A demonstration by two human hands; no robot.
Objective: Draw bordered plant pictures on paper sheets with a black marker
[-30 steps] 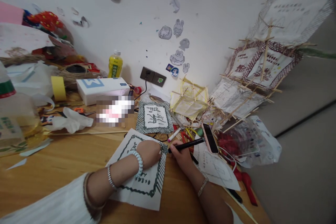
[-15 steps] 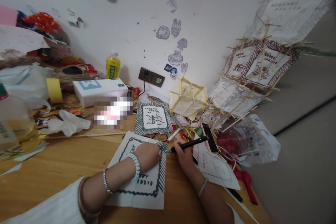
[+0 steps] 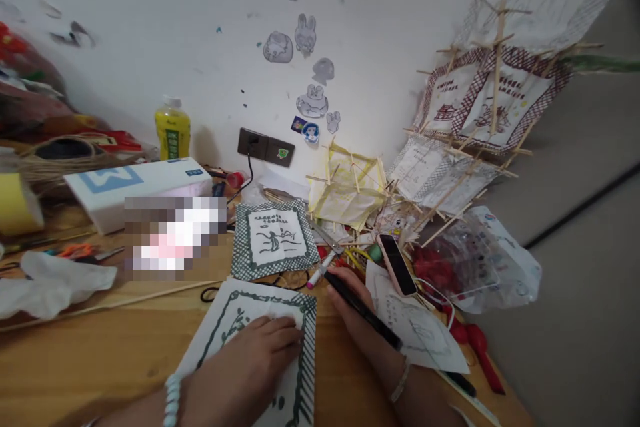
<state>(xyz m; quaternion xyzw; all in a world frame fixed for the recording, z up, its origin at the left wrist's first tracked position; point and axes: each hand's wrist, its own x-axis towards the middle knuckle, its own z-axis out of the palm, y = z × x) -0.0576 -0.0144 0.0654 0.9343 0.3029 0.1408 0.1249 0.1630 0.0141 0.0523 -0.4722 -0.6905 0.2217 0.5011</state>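
Note:
My left hand [image 3: 255, 360] lies on a white sheet of paper [image 3: 210, 340] with a dark green wavy border, plant drawing and hatched right edge. Its fingers stretch across the sheet towards that edge, nothing held in them. Part of the drawing is hidden under this hand. Just right of the paper, my right hand [image 3: 349, 300] is closed around a black pen [image 3: 367, 313], whose tip end points up and left and whose back end slopes down over the wrist. Behind the sheet lies a finished-looking drawing [image 3: 277, 240] with a green crosshatched border.
A white box [image 3: 125, 187], a yellow-labelled drink bottle [image 3: 173, 128] and crumpled tissue [image 3: 55, 283] sit left. Scissors [image 3: 327, 240], a phone [image 3: 397, 264] and another drawn sheet [image 3: 425, 333] are at right. Yellow [image 3: 350, 187] and patterned paper-and-stick frames [image 3: 500, 100] rise behind.
The view has come closer and turned right. My left hand has gone from curled to more stretched out on the paper. The pen's back end has swung from up-right to down-right.

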